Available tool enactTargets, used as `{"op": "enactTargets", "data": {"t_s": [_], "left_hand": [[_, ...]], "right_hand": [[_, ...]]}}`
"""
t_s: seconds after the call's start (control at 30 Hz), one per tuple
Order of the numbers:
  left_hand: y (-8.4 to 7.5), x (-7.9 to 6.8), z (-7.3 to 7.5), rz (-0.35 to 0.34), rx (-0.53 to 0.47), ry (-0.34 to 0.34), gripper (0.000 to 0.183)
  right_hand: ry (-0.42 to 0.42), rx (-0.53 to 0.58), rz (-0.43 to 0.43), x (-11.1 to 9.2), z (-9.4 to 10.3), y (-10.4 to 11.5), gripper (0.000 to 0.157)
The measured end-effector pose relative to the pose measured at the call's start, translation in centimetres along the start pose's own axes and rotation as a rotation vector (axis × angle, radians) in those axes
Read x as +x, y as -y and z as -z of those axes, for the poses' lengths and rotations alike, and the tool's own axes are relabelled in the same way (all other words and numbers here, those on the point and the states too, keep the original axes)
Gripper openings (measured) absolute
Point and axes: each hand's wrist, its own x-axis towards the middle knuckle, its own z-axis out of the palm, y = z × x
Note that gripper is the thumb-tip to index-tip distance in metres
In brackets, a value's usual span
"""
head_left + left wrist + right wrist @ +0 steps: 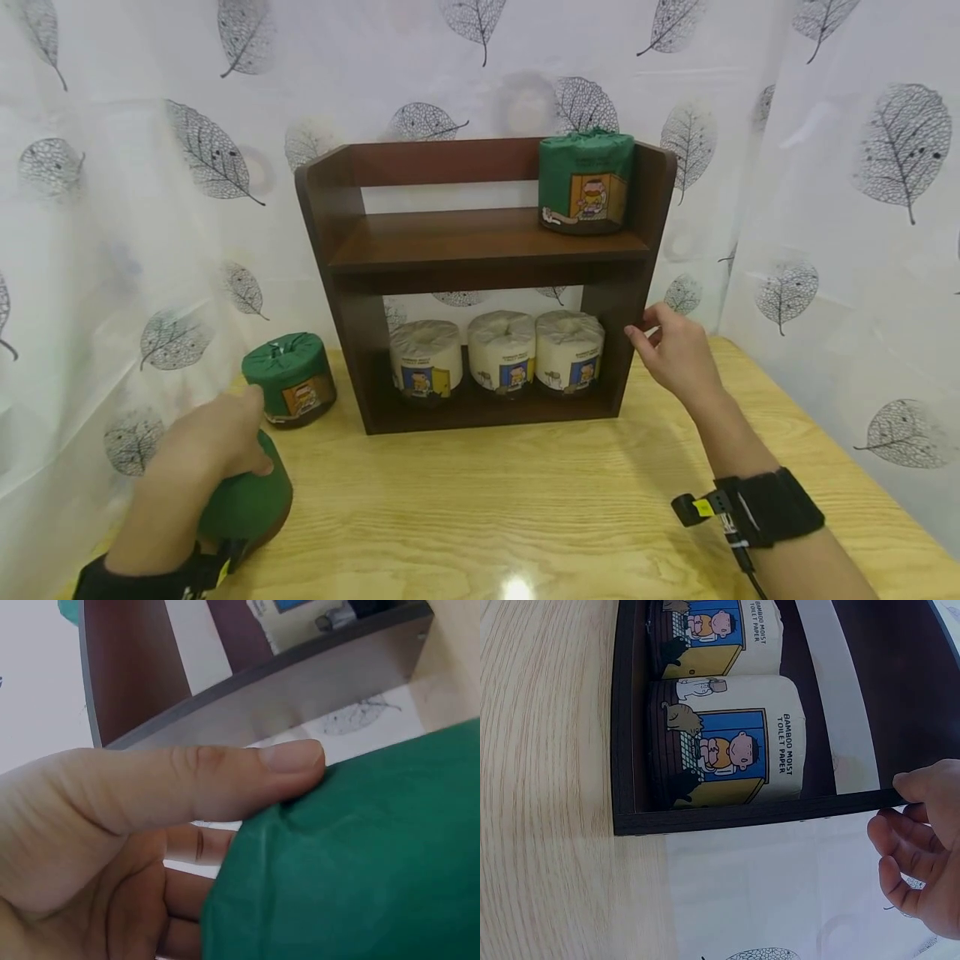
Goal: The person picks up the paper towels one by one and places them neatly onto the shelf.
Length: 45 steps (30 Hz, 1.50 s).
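My left hand (210, 437) grips a green-wrapped toilet paper roll (255, 500) at the table's front left. In the left wrist view the thumb (247, 776) lies along the green wrapper (360, 855), and the other fingers are partly hidden behind it. Just beyond it stands a second green toilet paper roll (288, 379). My right hand (681, 354) pinches the right side panel of a dark brown two-tier shelf (487, 237), thumb on the front edge, fingers outside. Another green roll (585, 187) sits on the upper tier at the right.
Three cream toilet paper rolls, left (426, 362), middle (501, 354) and right (570, 354), stand on the lower tier. The shelf rests on a light wooden table (450, 517). White leaf-patterned curtains (810, 208) surround the table at the back and sides.
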Motion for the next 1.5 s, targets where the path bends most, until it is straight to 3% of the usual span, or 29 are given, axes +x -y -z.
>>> {"op": "enactTargets", "data": {"t_s": [0.23,0.37,0.63,0.9,1.27,1.5], "left_hand": [[-1.7,0.0,-0.4,-0.096,0.05,-0.04,0.104],[-2.6,-0.1,-0.5,-0.14,0.045,-0.049,0.097],[-3.8,0.0,-0.8,-0.248,0.001,-0.077,0.058],[-5.2,0.0,-1.1,-0.329,0.008,-0.133,0.054],[-6.5,0.2,-2.0,-0.364,-0.073,-0.177,0.053],[-7.1,0.3,-2.2,-0.409,-0.085,-0.167,0.055]], "right_hand": [[-0.002,-0.001,0.002,0.0,0.1,0.1,0.022],[0.003,-0.001,-0.005,0.0,0.0,0.1,0.022],[-0.007,-0.01,0.003,0.0,0.0,0.1,0.022],[-0.011,-0.009,0.005,0.1,0.1,0.2,0.022],[0.002,-0.008,-0.005,0.0,0.2,0.4,0.022],[0.002,-0.007,-0.011,0.0,0.1,0.3,0.022]]}}
